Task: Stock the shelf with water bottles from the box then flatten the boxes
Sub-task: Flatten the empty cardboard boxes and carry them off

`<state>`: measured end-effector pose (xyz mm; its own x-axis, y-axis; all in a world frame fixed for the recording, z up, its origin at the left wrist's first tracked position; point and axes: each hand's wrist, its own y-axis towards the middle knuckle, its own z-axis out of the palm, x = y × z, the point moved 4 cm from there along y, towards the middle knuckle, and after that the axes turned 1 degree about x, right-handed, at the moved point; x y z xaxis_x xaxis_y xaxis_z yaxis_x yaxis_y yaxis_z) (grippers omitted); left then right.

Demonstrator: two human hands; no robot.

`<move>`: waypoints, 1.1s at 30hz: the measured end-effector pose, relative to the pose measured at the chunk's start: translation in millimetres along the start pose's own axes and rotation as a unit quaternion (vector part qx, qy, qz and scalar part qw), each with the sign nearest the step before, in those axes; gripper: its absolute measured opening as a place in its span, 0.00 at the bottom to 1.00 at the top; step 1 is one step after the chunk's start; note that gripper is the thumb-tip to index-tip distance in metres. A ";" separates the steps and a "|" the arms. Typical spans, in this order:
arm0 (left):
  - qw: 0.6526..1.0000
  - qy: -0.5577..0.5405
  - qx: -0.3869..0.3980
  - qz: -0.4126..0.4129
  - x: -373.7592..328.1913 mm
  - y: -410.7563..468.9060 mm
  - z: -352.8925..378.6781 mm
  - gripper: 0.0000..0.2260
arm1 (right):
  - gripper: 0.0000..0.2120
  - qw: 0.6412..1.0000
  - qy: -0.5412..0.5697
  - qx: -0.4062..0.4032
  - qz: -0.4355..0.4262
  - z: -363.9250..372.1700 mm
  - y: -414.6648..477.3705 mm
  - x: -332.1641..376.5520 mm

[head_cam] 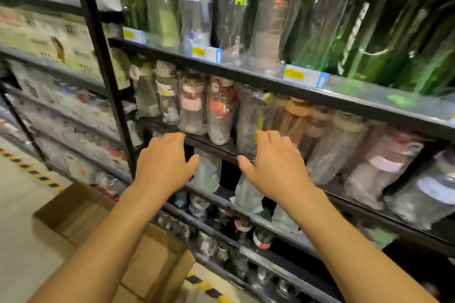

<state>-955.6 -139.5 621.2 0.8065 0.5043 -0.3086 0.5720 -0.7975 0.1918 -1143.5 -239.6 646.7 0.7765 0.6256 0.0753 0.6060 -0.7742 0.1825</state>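
A black metal shelf (270, 83) fills the view, its tiers packed with wrapped water bottles (194, 103). Tall clear and green bottles (268, 12) stand on the upper tier. My left hand (165, 162) and my right hand (275, 167) hover palms down in front of the middle tier's front edge, fingers relaxed and loosely bent, holding nothing. Between and below them, pale wrapped bottles (209, 172) stand on a lower tier. An open cardboard box (81, 211) sits on the floor at lower left, partly hidden by my left forearm; its inside looks bare. The picture is blurred.
A black upright post (103, 56) separates this bay from another shelf bay (49, 39) of packaged goods on the left. Yellow-black hazard tape (32, 170) runs along the floor by the shelf base. Small dark bottles (246, 233) fill the bottom tiers.
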 end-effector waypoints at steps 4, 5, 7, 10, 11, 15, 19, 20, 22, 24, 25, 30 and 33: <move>0.995 0.016 0.038 -0.093 86.3 0.4 44.4 0.22 | 0.33 0.994 0.010 0.084 -0.070 82.8 40.8 49.4; 0.991 0.024 0.055 -0.122 105.8 -0.5 57.5 0.20 | 0.32 0.991 0.018 0.107 -0.083 104.9 49.9 61.5; 0.978 0.035 0.088 -0.187 143.0 -5.9 86.0 0.19 | 0.28 0.984 0.022 0.137 -0.112 147.1 64.1 84.9; 0.953 0.034 0.139 -0.268 190.6 -18.1 135.9 0.24 | 0.23 0.971 0.016 0.182 -0.155 207.1 79.7 114.1; 0.944 0.037 0.154 -0.290 204.4 -23.3 153.0 0.23 | 0.24 0.964 0.023 0.205 -0.170 229.3 83.2 122.4; 0.914 0.049 0.202 -0.349 250.5 -47.0 226.0 0.24 | 0.28 0.934 0.013 0.287 -0.213 318.2 89.8 147.2; 0.878 0.010 0.269 -0.396 293.5 -78.0 310.5 0.26 | 0.25 0.907 0.003 0.365 -0.213 407.7 84.5 166.5; 0.868 -0.005 0.284 -0.408 305.2 -85.6 332.9 0.26 | 0.24 0.903 0.007 0.376 -0.206 432.2 83.5 170.1; 0.845 -0.034 0.312 -0.432 330.0 -99.2 378.3 0.28 | 0.25 0.902 0.009 0.388 -0.187 483.9 83.3 175.7; 0.825 -0.055 0.327 -0.457 355.9 -113.5 425.9 0.28 | 0.27 0.897 0.007 0.408 -0.171 541.3 81.9 178.3; 0.814 -0.067 0.331 -0.473 368.1 -121.3 450.1 0.28 | 0.26 0.892 0.007 0.422 -0.160 570.8 80.4 178.5; 0.753 -0.171 0.294 -0.563 414.9 -147.7 572.2 0.36 | 0.30 0.889 0.004 0.446 -0.107 707.2 74.5 166.6; 0.699 -0.242 0.266 -0.618 434.3 -163.9 644.5 0.40 | 0.29 0.886 0.029 0.459 -0.060 784.4 75.1 156.2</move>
<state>-795.4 -3.3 -144.7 -0.4731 0.8488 -0.2359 0.5472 0.0732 -0.8338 -841.4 -275.4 -96.8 0.7024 0.6923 0.1654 0.5898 -0.4361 -0.6797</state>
